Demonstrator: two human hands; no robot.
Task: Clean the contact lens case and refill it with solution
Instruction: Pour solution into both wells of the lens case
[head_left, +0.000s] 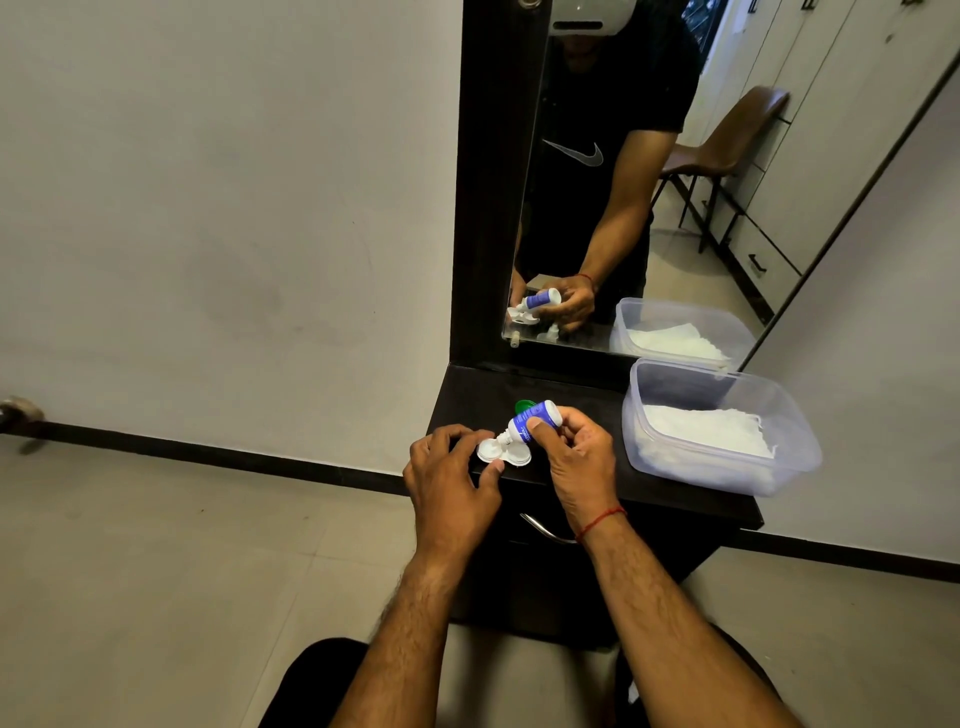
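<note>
Tipping solution bottle (532, 419) over lens case (504, 451), right hand (571, 457)

Soft, even indoor light, moderately dim, with no hard shadows. The pale wall (208, 208) shades darker toward the upper left corner. The dark desk (571, 395) swallows detail, and only faint shadow sits beneath the hands. The mirror (675, 208) reflects a brighter room without glare. Wide-angle distortion bends the floor's black skirting line (208, 457) and stretches the forearms at the bottom edge. Focus is fairly sharp centrally; the far-left edge looks blurred.
</note>
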